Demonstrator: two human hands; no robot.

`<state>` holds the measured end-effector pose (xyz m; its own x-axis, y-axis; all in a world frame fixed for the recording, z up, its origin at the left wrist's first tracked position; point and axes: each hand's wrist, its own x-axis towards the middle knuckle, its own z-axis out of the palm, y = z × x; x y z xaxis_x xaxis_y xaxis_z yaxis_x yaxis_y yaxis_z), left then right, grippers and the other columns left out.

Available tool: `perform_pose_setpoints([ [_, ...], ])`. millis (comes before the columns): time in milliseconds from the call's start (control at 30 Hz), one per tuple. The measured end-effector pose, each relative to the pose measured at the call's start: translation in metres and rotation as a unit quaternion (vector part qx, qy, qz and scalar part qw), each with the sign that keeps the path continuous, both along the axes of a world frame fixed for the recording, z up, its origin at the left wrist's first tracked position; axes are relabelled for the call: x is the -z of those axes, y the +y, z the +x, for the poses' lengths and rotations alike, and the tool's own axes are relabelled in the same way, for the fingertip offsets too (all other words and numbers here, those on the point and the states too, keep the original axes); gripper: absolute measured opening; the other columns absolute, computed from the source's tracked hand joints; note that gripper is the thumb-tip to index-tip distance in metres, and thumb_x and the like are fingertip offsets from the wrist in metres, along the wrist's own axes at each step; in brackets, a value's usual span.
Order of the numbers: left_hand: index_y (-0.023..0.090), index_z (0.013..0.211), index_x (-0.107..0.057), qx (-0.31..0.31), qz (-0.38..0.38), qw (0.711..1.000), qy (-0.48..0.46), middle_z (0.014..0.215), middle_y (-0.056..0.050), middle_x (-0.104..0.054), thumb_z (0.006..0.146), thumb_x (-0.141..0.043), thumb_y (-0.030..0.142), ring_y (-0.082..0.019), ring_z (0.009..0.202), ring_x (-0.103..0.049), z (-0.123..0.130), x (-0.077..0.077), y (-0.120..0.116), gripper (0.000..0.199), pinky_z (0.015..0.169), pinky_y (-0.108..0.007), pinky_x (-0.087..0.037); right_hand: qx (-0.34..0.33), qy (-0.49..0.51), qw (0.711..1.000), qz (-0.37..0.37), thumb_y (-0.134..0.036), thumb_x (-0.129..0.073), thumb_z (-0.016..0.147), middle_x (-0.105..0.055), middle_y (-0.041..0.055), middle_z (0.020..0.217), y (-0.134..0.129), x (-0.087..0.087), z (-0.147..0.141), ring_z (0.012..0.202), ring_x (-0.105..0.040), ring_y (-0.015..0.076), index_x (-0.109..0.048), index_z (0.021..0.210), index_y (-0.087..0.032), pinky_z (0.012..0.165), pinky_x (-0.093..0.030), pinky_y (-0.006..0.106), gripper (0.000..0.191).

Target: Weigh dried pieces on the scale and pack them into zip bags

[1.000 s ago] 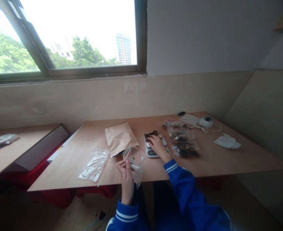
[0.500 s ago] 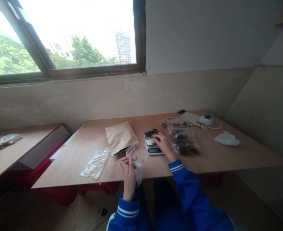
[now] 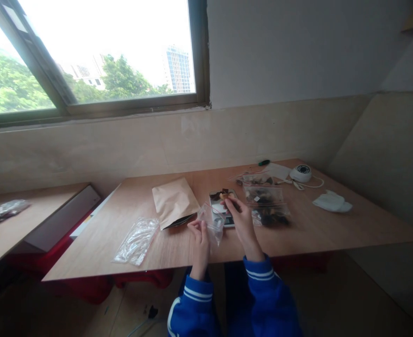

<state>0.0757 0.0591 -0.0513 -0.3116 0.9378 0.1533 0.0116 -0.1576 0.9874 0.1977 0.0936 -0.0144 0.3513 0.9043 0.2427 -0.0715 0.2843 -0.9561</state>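
My left hand [image 3: 199,236] pinches a clear zip bag [image 3: 213,225] by its side, above the table's front edge. The bag hangs in front of a small white digital scale [image 3: 212,200] and hides part of it. Dark and tan dried pieces [image 3: 226,192] lie on the scale's plate. My right hand [image 3: 240,220] is over the scale, thumb and fingers closed on a light brown dried piece [image 3: 223,198], close to the bag's mouth. The piece's exact kind is too small to make out.
A brown paper pouch [image 3: 175,199] and a stack of clear bags [image 3: 137,241] lie to the left. Filled zip bags [image 3: 265,194] sit right of the scale. Behind them are a white dome camera [image 3: 300,173] and a green-handled tool [image 3: 264,163]. White crumpled material [image 3: 332,201] lies far right.
My left hand has moved right and up with the zip bag, towards the scale. My right hand has come back slightly from the plate with a brown piece in its fingertips.
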Motion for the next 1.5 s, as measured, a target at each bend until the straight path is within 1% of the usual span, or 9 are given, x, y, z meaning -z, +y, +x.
perform_pose_setpoints([
  [167, 0.020, 0.103, -0.037, 0.001, 0.016, 0.999, -0.028, 0.127, -0.020, -0.051, 0.089, -0.039, 0.055, -0.024, 0.112, -0.056, 0.005, 0.000, -0.011, 0.038, 0.095, -0.042, -0.041, -0.077, -0.190, 0.977, 0.060, -0.037, -0.055, 0.088, -0.070, 0.0090, 0.104, -0.032, -0.017, -0.018, 0.098, -0.063, 0.0224, -0.069, 0.103, -0.020, 0.087, -0.050, 0.036, 0.027],
  [367, 0.022, 0.102, -0.035, -0.027, 0.018, 0.998, -0.054, 0.131, -0.016, -0.049, 0.090, -0.039, 0.054, -0.020, 0.111, -0.056, -0.002, -0.007, -0.021, 0.034, 0.093, -0.036, -0.043, -0.077, -0.166, 0.979, 0.092, -0.036, -0.041, 0.095, -0.062, 0.0077, 0.122, -0.044, -0.015, -0.025, 0.117, -0.055, 0.0204, -0.062, 0.115, -0.022, 0.101, -0.043, 0.037, 0.032],
  [533, 0.022, 0.099, -0.039, -0.050, 0.004, 0.996, -0.080, 0.125, -0.011, -0.052, 0.088, -0.044, 0.055, -0.015, 0.100, -0.059, -0.008, -0.008, -0.023, 0.035, 0.084, -0.029, -0.046, 0.020, -0.186, 0.980, 0.073, -0.034, -0.039, 0.095, -0.064, 0.0091, 0.110, -0.038, 0.007, -0.009, 0.106, -0.059, 0.0217, -0.062, 0.106, -0.021, 0.091, -0.048, 0.037, 0.029],
  [633, 0.023, 0.101, -0.038, -0.050, 0.002, 0.994, -0.092, 0.126, -0.011, -0.053, 0.089, -0.043, 0.054, -0.014, 0.099, -0.058, -0.009, -0.006, -0.025, 0.034, 0.085, -0.029, -0.045, -0.010, -0.298, 0.955, 0.010, -0.029, -0.043, 0.092, -0.064, 0.0084, 0.096, -0.035, 0.030, 0.004, 0.091, -0.061, 0.0226, -0.065, 0.097, -0.020, 0.078, -0.052, 0.036, 0.024],
  [733, 0.022, 0.105, -0.040, -0.040, 0.000, 0.996, -0.084, 0.124, -0.011, -0.053, 0.087, -0.043, 0.057, -0.015, 0.098, -0.058, -0.009, -0.006, -0.027, 0.039, 0.085, -0.030, -0.045, -0.047, -0.403, 0.913, -0.039, -0.023, -0.056, 0.084, -0.060, 0.0068, 0.090, -0.037, 0.048, 0.011, 0.087, -0.061, 0.0234, -0.066, 0.090, -0.022, 0.081, -0.051, 0.038, 0.013],
  [933, 0.022, 0.103, -0.040, -0.033, 0.000, 0.996, -0.080, 0.123, -0.011, -0.054, 0.087, -0.043, 0.057, -0.015, 0.100, -0.057, -0.010, -0.006, -0.027, 0.039, 0.087, -0.030, -0.043, -0.056, -0.497, 0.862, -0.089, -0.011, -0.065, 0.072, -0.058, 0.0084, 0.093, -0.043, 0.057, 0.005, 0.092, -0.061, 0.0263, -0.066, 0.093, -0.021, 0.084, -0.050, 0.038, 0.024],
  [1100, 0.023, 0.100, -0.037, -0.036, 0.004, 0.993, -0.109, 0.126, -0.011, -0.055, 0.087, -0.045, 0.055, -0.013, 0.092, -0.058, -0.011, -0.004, -0.027, 0.035, 0.081, -0.028, -0.045, -0.059, -0.468, 0.878, -0.079, -0.013, -0.054, 0.079, -0.064, 0.0058, 0.089, -0.045, 0.055, 0.004, 0.078, -0.064, 0.0212, -0.067, 0.083, -0.023, 0.070, -0.051, 0.031, 0.017],
  [1333, 0.021, 0.106, -0.046, -0.027, -0.001, 0.998, -0.062, 0.118, -0.008, -0.054, 0.088, -0.043, 0.055, -0.014, 0.093, -0.057, -0.010, -0.003, -0.030, 0.039, 0.087, -0.031, -0.043, 0.110, -0.271, 0.956, -0.020, -0.031, -0.048, 0.089, -0.069, 0.0082, 0.083, -0.043, 0.022, 0.011, 0.069, -0.063, 0.0204, -0.068, 0.095, -0.018, 0.061, -0.050, 0.031, 0.025],
  [1500, 0.021, 0.107, -0.045, 0.003, 0.011, 0.997, -0.077, 0.121, -0.010, -0.054, 0.088, -0.044, 0.054, -0.016, 0.100, -0.057, -0.006, -0.003, -0.030, 0.038, 0.089, -0.031, -0.043, 0.001, -0.265, 0.963, 0.042, -0.039, -0.045, 0.092, -0.064, 0.0096, 0.099, -0.051, 0.006, -0.003, 0.082, -0.063, 0.0194, -0.065, 0.113, -0.021, 0.065, -0.053, 0.029, 0.034],
])
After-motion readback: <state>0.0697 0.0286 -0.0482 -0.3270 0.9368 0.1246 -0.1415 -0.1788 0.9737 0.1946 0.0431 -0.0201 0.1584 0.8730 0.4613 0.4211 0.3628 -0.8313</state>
